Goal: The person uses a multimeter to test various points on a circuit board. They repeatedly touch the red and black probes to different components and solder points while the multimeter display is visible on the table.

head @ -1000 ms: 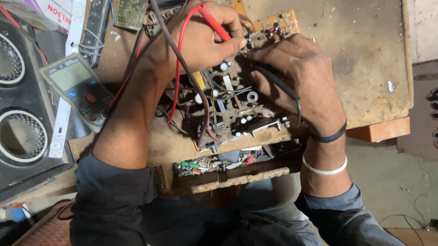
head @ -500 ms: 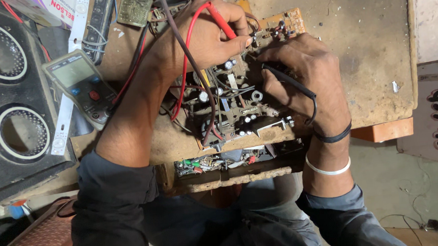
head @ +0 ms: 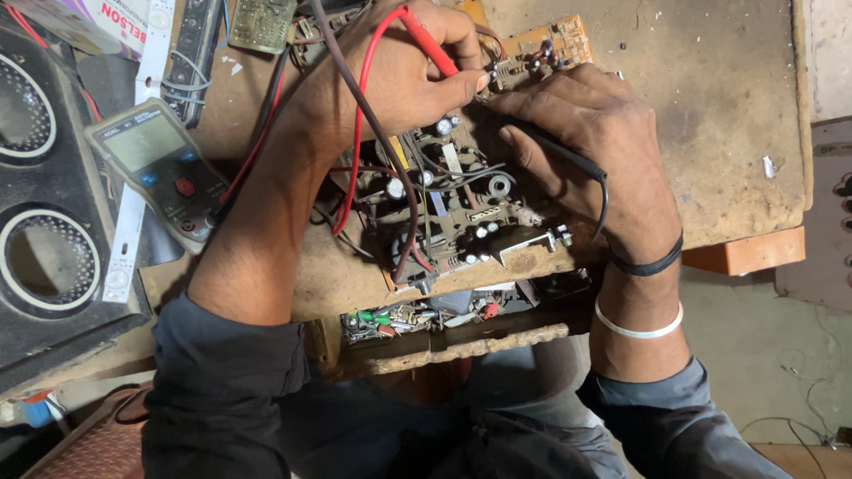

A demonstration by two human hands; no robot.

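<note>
The left hand (head: pixel 393 76) grips the red probe (head: pixel 427 43) between thumb and fingers, tip pressed near the top edge of the circuit board (head: pixel 453 204). The right hand (head: pixel 586 148) is closed around the black probe (head: pixel 562 153), its tip hidden beneath the fingers at the same region of the board. Compared with one second ago, both hands have shifted slightly upward along the board toward the small orange board (head: pixel 547 44) and now sit closer together; the probes appear set on a new pair of contact points. The circuit board lies on the wooden table (head: pixel 710 89), overhanging its near edge. The multimeter (head: pixel 160 171) rests to the left beside the speaker cabinet (head: pixel 24 173); its display reading cannot be made out.
</note>
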